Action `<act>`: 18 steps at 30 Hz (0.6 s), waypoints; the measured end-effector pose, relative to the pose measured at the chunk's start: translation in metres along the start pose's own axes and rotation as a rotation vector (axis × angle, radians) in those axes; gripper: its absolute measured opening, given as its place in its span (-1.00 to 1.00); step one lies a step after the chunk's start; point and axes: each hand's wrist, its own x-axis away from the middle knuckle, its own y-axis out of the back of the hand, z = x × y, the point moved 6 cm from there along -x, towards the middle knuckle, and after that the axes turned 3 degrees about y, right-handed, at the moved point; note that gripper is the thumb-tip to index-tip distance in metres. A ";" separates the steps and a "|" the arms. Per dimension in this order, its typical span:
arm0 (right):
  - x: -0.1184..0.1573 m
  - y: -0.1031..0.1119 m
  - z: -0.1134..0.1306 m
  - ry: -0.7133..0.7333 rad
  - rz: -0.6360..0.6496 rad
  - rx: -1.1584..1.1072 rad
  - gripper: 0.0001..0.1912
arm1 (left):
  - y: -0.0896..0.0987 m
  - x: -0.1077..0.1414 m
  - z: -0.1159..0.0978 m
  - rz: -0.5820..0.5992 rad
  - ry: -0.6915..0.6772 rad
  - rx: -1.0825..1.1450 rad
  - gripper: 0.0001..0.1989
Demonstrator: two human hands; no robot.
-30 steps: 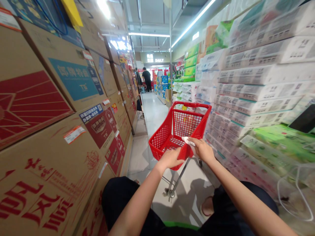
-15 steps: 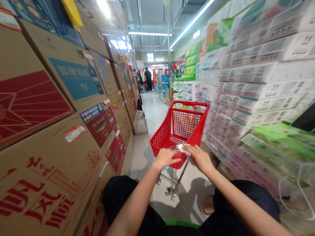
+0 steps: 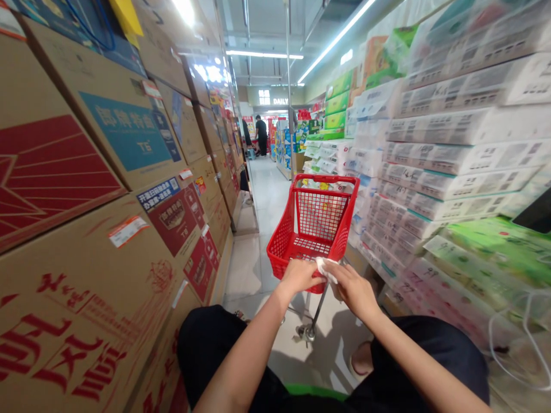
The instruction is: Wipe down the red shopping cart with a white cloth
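A red plastic shopping cart [image 3: 322, 215] on metal legs with casters stands in front of me, its basket holding nothing that I can see. My left hand [image 3: 301, 275] is closed on the near rim of the basket, fingers over the edge. Just right of it, my right hand [image 3: 350, 285] has its fingers pressed on a crumpled white cloth or tissue [image 3: 326, 269] at the rim's near right corner. The fingertips of both hands almost meet. The undersides of the fingers are hidden.
Stacked cardboard cartons [image 3: 86, 258] wall the left side. Piles of wrapped tissue packs [image 3: 451, 155] rise on the right, with green packs [image 3: 486, 246] lower down. A thin metal pole [image 3: 290, 86] stands beyond the cart. Farther down the aisle is a person in black [image 3: 260, 136].
The cart has turned slightly, its far end shifting left. My left hand has moved right along the rim, closer to my right hand and the white cloth.
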 end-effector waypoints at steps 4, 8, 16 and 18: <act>-0.019 0.007 -0.031 -0.077 -0.028 0.020 -0.38 | -0.002 -0.005 -0.006 -0.011 -0.001 -0.001 -0.53; -0.023 0.007 -0.043 -0.126 -0.070 0.051 -0.38 | -0.001 -0.008 -0.011 -0.030 -0.004 -0.006 -0.56; 0.014 0.002 -0.002 -0.016 -0.021 -0.014 -0.30 | -0.005 -0.008 -0.015 -0.026 -0.029 0.002 -0.62; 0.010 0.007 -0.009 -0.026 -0.024 0.003 -0.30 | -0.001 -0.007 -0.015 -0.029 -0.060 0.012 -0.59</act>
